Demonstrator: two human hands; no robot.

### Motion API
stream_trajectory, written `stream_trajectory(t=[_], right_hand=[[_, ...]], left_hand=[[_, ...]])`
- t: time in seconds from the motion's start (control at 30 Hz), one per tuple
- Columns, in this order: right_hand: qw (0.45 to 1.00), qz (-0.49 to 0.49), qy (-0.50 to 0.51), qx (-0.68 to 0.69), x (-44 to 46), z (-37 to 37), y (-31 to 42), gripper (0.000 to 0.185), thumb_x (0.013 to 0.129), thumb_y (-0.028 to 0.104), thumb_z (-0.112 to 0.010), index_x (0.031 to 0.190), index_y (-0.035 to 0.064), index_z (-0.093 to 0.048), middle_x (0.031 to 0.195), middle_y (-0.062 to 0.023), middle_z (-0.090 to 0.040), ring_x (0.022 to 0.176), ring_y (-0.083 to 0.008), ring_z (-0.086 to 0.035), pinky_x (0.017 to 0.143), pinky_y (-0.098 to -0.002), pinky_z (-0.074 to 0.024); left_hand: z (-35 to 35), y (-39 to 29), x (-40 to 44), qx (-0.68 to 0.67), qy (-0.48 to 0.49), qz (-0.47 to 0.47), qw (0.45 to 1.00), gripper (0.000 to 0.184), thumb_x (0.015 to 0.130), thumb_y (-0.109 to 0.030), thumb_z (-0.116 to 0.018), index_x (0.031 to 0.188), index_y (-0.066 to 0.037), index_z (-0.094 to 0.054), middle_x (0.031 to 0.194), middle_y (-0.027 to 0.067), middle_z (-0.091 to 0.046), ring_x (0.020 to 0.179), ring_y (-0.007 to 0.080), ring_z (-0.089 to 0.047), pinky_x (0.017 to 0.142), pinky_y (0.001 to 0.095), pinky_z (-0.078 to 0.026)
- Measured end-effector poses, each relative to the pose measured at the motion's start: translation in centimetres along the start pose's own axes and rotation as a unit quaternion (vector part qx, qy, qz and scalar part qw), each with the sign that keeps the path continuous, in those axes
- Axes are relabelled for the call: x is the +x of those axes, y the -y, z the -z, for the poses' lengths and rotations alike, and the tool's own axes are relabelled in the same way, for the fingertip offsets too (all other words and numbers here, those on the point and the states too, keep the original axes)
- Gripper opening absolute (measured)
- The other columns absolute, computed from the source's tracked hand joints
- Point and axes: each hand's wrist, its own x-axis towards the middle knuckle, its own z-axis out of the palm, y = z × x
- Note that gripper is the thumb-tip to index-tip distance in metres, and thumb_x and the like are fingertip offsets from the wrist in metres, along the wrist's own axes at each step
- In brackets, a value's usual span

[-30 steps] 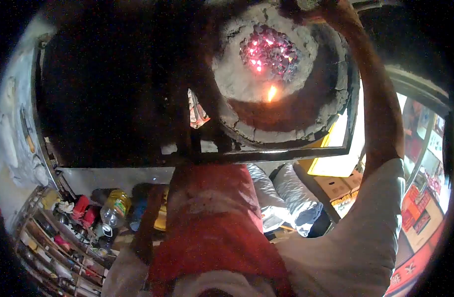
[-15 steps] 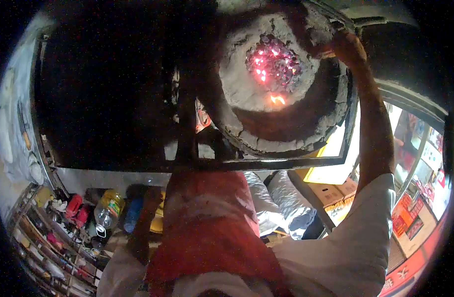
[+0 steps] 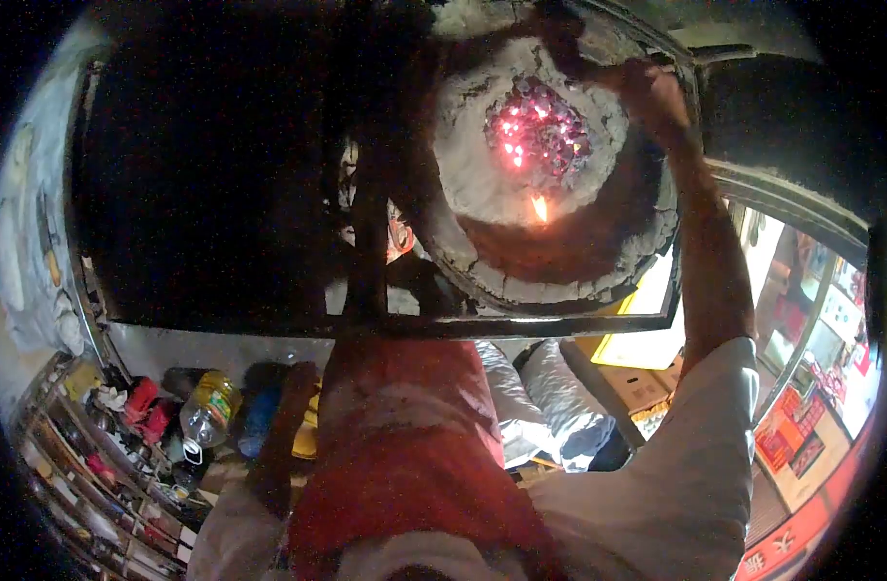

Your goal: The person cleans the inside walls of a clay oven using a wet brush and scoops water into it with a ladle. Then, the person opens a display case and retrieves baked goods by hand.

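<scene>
My right hand (image 3: 659, 95) reaches over the upper right rim of a round clay oven (image 3: 559, 288). Its fingers point left toward the oven mouth, but shadow blurs them, and I cannot make out whether they hold anything. Glowing coals (image 3: 538, 131) lie inside, ringed by pale ash (image 3: 467, 155). A small flame (image 3: 540, 207) burns just below the coals. My left forearm (image 3: 281, 426) hangs in shadow beside my red apron (image 3: 405, 426); the left hand itself does not show.
A dark counter (image 3: 201, 194) fills the left, beside the oven. Below stand a plastic bottle (image 3: 209, 407), a slatted rack (image 3: 95, 494) with small items, and silvery bags (image 3: 564, 397). Cardboard boxes (image 3: 637, 385) and a yellow-edged panel (image 3: 646, 339) are at the right.
My right hand has moved slightly left and up along the oven's rim, with the forearm following. The flame has become narrower and upright. My left forearm has hardly moved.
</scene>
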Motion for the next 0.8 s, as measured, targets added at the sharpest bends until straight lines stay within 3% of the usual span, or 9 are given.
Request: stream_trajectory(t=[0.07, 0.2, 0.3, 0.37, 0.4, 0.53, 0.6, 0.67, 0.8], right_hand=[[0.971, 0.144, -0.063, 0.181, -2.8, 0.0, 1.1, 0.024, 0.088, 0.024, -0.059, 0.107, 0.0097, -0.065, 0.099, -0.0151, -0.067, 0.088, -0.0351, -0.067, 0.071, -0.0442, -0.0547], [0.989, -0.067, -0.024, 0.128, -2.6, -2.8, -1.6, 0.023, 0.086, 0.020, -0.062, 0.105, 0.0072, -0.063, 0.091, -0.0159, -0.068, 0.082, -0.0375, -0.067, 0.070, -0.0437, -0.0543], [0.999, -0.036, -0.013, 0.027, -2.4, -3.5, -1.1, 0.023, 0.086, 0.023, -0.062, 0.101, 0.0069, -0.066, 0.091, -0.0164, -0.068, 0.086, -0.0371, -0.067, 0.074, -0.0413, -0.0543], [0.982, -0.088, 0.037, 0.166, -3.4, -2.1, 0.5, 0.023, 0.084, 0.024, -0.063, 0.099, 0.0066, -0.066, 0.091, -0.0171, -0.068, 0.088, -0.0379, -0.066, 0.075, -0.0404, -0.0542], [0.941, -0.136, 0.089, 0.297, -4.0, -1.4, 1.0, 0.023, 0.082, 0.025, -0.065, 0.096, 0.0063, -0.066, 0.090, -0.0178, -0.068, 0.091, -0.0387, -0.065, 0.076, -0.0395, -0.0542], [0.976, 0.005, 0.001, 0.216, -5.6, -1.2, -2.1, 0.028, 0.082, 0.030, -0.066, 0.101, 0.0088, -0.066, 0.092, -0.0170, -0.068, 0.091, -0.0375, -0.066, 0.075, -0.0393, -0.0533], [0.930, -0.164, -0.012, 0.329, -6.0, -6.9, -5.5, 0.033, 0.083, 0.033, -0.065, 0.106, 0.0103, -0.066, 0.094, -0.0151, -0.069, 0.089, -0.0336, -0.067, 0.073, -0.0392, -0.0521], [0.979, -0.104, 0.015, 0.174, -6.8, -12.9, -8.7, 0.036, 0.087, 0.040, -0.060, 0.110, 0.0133, -0.067, 0.096, -0.0143, -0.070, 0.086, -0.0311, -0.068, 0.073, -0.0386, -0.0512], [0.947, -0.081, 0.024, 0.309, -7.9, -8.9, -7.4, 0.035, 0.088, 0.038, -0.057, 0.106, 0.0100, -0.067, 0.092, -0.0166, -0.069, 0.084, -0.0343, -0.068, 0.074, -0.0398, -0.0514]], left_hand=[[-0.8, -10.7, -0.5, -0.137, -0.057, 0.188, 0.971, 0.028, 0.092, -0.019, -0.054, 0.115, -0.002, -0.056, 0.095, 0.0081, -0.058, 0.086, 0.0214, -0.058, 0.067, 0.0374, -0.051], [-0.8, -4.7, 0.1, 0.065, -0.030, 0.037, 0.997, 0.025, 0.087, -0.016, -0.057, 0.106, -0.002, -0.059, 0.088, 0.0098, -0.058, 0.085, 0.0245, -0.058, 0.067, 0.0382, -0.051], [0.4, 2.2, 1.4, 0.026, 0.016, 0.039, 0.999, 0.023, 0.076, -0.011, -0.066, 0.096, -0.001, -0.062, 0.086, 0.0126, -0.060, 0.088, 0.0282, -0.059, 0.069, 0.0398, -0.051], [0.2, -8.1, 0.1, 0.477, -0.056, -0.308, 0.821, 0.026, 0.068, -0.008, -0.073, 0.090, -0.001, -0.063, 0.087, 0.0140, -0.062, 0.089, 0.0298, -0.060, 0.071, 0.0404, -0.051], [0.0, -9.8, 0.1, 0.478, -0.056, -0.307, 0.821, 0.026, 0.068, -0.008, -0.073, 0.090, -0.001, -0.063, 0.087, 0.0140, -0.062, 0.089, 0.0298, -0.060, 0.071, 0.0404, -0.051], [-0.4, -10.0, 0.2, 0.494, -0.026, -0.236, 0.836, 0.039, 0.061, -0.008, -0.078, 0.097, 0.000, -0.063, 0.091, 0.0161, -0.064, 0.089, 0.0327, -0.061, 0.071, 0.0416, -0.051], [-0.8, -9.3, 0.3, 0.501, -0.033, -0.250, 0.828, 0.042, 0.063, -0.011, -0.078, 0.101, -0.001, -0.063, 0.091, 0.0161, -0.064, 0.089, 0.0333, -0.061, 0.070, 0.0420, -0.051], [-1.8, -9.8, 0.2, 0.019, -0.078, 0.084, 0.993, 0.047, 0.069, -0.018, -0.077, 0.111, -0.003, -0.061, 0.091, 0.0164, -0.065, 0.089, 0.0305, -0.063, 0.069, 0.0400, -0.053], [-0.9, -8.8, 0.0, 0.073, -0.043, 0.043, 0.995, 0.049, 0.074, -0.025, -0.076, 0.117, -0.008, -0.059, 0.094, 0.0150, -0.064, 0.084, 0.0253, -0.064, 0.067, 0.0366, -0.053]])
